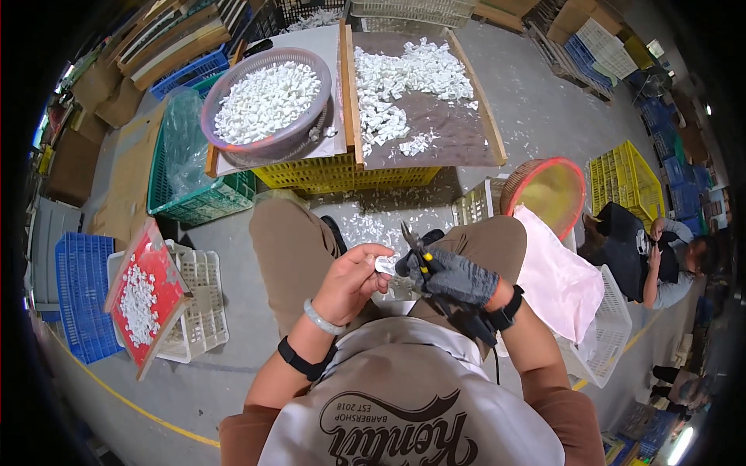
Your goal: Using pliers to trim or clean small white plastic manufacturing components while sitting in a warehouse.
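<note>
In front of my lap, my left hand [351, 281] is bare and pinches a small white plastic-looking part [385, 266] between thumb and fingers. My right hand [465, 278], in a grey glove, is closed around cutting pliers [418, 250] with black and yellow handles. The tips of the pliers point up and away from me, close to the white part but apart from it. Dark fingertips of the glove reach right beside the part; whether they touch it I cannot tell.
Ahead, a brown board [435, 132] bears heaped white pieces, beside a round basin [210, 116] full of them. At left, a red tray [123, 299] holds more pieces on a white crate [210, 311]. To the right are a red-rimmed basket [579, 186], pink cloth [556, 272] and a seated person [660, 256].
</note>
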`<state>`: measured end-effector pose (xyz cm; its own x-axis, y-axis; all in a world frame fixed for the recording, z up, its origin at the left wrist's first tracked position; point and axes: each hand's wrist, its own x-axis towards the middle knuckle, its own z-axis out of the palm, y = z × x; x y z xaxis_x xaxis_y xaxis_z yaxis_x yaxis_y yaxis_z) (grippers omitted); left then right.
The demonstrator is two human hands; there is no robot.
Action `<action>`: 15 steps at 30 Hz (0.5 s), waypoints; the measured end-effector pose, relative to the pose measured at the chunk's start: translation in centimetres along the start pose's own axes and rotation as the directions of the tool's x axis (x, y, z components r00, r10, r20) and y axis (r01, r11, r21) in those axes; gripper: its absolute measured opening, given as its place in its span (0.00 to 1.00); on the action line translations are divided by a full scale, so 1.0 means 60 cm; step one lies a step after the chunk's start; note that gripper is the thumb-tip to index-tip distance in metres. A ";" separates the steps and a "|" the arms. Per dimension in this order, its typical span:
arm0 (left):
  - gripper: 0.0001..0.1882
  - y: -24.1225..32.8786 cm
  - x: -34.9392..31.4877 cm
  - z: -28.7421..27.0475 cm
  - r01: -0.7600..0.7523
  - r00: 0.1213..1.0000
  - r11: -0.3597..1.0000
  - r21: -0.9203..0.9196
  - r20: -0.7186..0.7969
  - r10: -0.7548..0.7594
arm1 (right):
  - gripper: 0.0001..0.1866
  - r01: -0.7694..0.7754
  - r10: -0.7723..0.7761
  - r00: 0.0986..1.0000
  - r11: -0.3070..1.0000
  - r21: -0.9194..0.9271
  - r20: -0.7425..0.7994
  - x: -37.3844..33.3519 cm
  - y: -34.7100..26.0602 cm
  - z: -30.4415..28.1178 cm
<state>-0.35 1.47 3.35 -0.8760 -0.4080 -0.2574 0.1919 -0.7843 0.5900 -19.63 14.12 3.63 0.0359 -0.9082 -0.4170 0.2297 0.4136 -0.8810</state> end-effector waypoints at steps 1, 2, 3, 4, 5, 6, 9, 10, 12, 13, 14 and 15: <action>0.11 -0.002 -0.002 -0.002 0.002 1.000 1.000 -0.003 -0.002 -0.002 | 0.15 -0.004 0.004 1.000 1.000 0.001 0.000 -0.012 -0.014 0.006; 0.11 -0.003 -0.004 -0.003 0.003 1.000 0.999 -0.033 -0.018 -0.003 | 0.17 -0.146 0.147 0.989 0.989 -0.037 0.017 -0.026 -0.030 0.012; 0.11 -0.004 -0.007 -0.004 0.004 0.999 0.998 -0.062 -0.033 -0.006 | 0.18 -0.284 0.287 0.958 0.956 -0.076 0.027 -0.036 -0.035 0.014; 0.11 -0.007 -0.011 -0.007 0.006 0.999 0.998 -0.066 -0.031 -0.008 | 0.20 -0.108 0.117 0.989 0.989 -0.098 0.091 -0.039 -0.012 0.009; 0.10 -0.010 -0.013 -0.013 0.002 1.000 0.999 -0.049 -0.028 -0.003 | 0.20 -0.109 0.118 0.989 0.989 -0.098 0.087 -0.044 -0.016 0.014; 0.10 -0.011 -0.014 -0.017 -0.002 1.000 0.999 -0.032 -0.026 0.002 | 0.20 -0.087 0.104 0.992 0.974 -0.209 0.072 -0.051 -0.022 0.018; 0.11 -0.009 -0.018 -0.023 0.028 0.997 0.998 -0.050 -0.075 -0.031 | 0.20 -0.113 0.131 0.991 0.915 -0.387 0.021 -0.065 -0.051 0.034; 0.11 -0.011 -0.018 -0.023 0.027 0.997 0.998 -0.053 -0.075 -0.031 | 0.19 -0.056 0.094 0.994 0.888 -0.456 0.061 -0.064 -0.036 0.032; 0.11 -0.015 -0.015 -0.021 -0.043 0.995 0.999 -0.025 -0.087 0.041 | 0.18 0.001 0.059 0.993 0.856 -0.517 0.099 -0.066 -0.015 0.027; 0.11 -0.016 -0.014 -0.016 -0.040 0.996 0.999 -0.026 -0.086 0.038 | 0.17 0.037 0.029 0.993 0.852 -0.521 0.118 -0.067 -0.008 0.027; 0.11 -0.015 -0.014 -0.011 -0.067 0.993 0.997 -0.028 -0.104 0.064 | 0.16 0.072 0.001 0.990 0.848 -0.526 0.138 -0.066 -0.003 0.027; 0.11 -0.015 -0.014 -0.008 -0.094 0.989 0.995 -0.030 -0.121 0.090 | 0.16 0.069 0.004 0.991 0.848 -0.526 0.137 -0.065 0.001 0.027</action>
<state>0.44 2.27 2.66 -0.7949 -0.5306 -0.2942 0.2870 -0.7562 0.5881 -18.16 17.58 5.57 0.1699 -0.9067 -0.3861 -0.3141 0.3215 -0.8933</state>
